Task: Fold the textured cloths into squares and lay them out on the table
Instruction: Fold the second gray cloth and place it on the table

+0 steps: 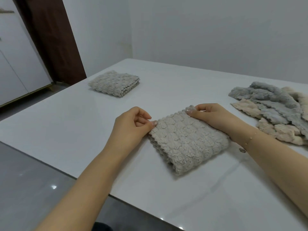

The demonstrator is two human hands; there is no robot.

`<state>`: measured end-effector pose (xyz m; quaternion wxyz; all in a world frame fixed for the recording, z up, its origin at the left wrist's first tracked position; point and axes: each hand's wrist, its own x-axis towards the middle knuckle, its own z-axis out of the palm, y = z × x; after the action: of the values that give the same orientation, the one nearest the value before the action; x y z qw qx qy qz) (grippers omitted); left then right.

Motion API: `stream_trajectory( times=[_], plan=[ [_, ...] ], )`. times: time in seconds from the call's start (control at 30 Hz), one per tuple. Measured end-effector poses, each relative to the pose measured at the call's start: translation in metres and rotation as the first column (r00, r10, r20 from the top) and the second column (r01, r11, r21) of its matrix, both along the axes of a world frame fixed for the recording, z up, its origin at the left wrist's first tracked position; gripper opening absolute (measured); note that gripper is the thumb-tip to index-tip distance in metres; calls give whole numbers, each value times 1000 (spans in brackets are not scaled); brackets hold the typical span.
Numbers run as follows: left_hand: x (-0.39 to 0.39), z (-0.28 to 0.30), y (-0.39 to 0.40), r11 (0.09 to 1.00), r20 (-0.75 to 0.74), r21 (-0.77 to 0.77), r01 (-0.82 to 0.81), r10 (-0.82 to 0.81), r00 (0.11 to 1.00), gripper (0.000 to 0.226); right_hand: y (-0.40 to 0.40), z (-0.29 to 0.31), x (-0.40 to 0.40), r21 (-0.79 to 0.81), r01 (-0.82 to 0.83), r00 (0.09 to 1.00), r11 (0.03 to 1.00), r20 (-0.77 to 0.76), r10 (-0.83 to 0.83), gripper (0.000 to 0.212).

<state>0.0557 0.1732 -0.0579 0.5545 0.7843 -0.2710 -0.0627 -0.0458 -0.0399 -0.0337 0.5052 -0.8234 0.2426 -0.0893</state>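
Folded beige cloth point(188, 140) lies in front of me on the white desk point(83, 130), near its front edge, already doubled into a rough square with its scalloped layers stacked along the left side. My left hand point(131, 125) has its fingers point(154, 123) curled and pinching the far left corner of this cloth, thumb against fingertip. My right hand point(211, 117) pinches the far right corner the same way, its fingers point(190, 112) bent over the lifted edge, and its wrist rests across the cloth's right side. I see a thin bracelet point(251, 139) on that wrist. A second folded cloth point(115, 83) sits well apart, farther back and to the left on the desk. At the right edge I see a loose pile of unfolded cloths point(276, 112), grey and cream ones overlapping. Beyond the desk stand a white cabinet point(18, 60) and a dark brown panel point(53, 39).
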Motion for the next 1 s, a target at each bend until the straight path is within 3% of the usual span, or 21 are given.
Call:
stream_trajectory(
  times=[0.2,0.3,0.43,0.53,0.7,0.77,0.87,1.0],
  plan=[
    [3,-5,1,998,91,60,-34,28,995,15,-1,1,-2,-9,10,1000,1000,-29,-10,28],
    [4,-7,1,997,98,67,-31,25,995,14,-3,3,-7,137,-9,1000,991,-7,10,21],
    [2,-6,-1,995,137,89,-54,42,990,10,-11,5,-27,340,-65,998,938,14,64,54],
    [-5,2,-3,980,231,192,-58,13,973,7,-16,7,-52,341,-129,991,931,80,108,67],
    [-24,25,-15,966,449,235,-107,-10,893,16,-21,10,-83,232,-123,985,965,148,90,39],
    [-46,35,-31,956,530,293,-6,-156,834,22,-19,4,-86,180,-93,989,979,129,70,32],
    [-74,36,-55,847,502,505,165,-444,742,41,-16,-2,-83,157,-87,983,984,175,59,30],
    [-74,18,-65,656,285,725,208,-561,777,53,-16,-3,-84,162,-127,978,979,186,96,32]
  ],
)
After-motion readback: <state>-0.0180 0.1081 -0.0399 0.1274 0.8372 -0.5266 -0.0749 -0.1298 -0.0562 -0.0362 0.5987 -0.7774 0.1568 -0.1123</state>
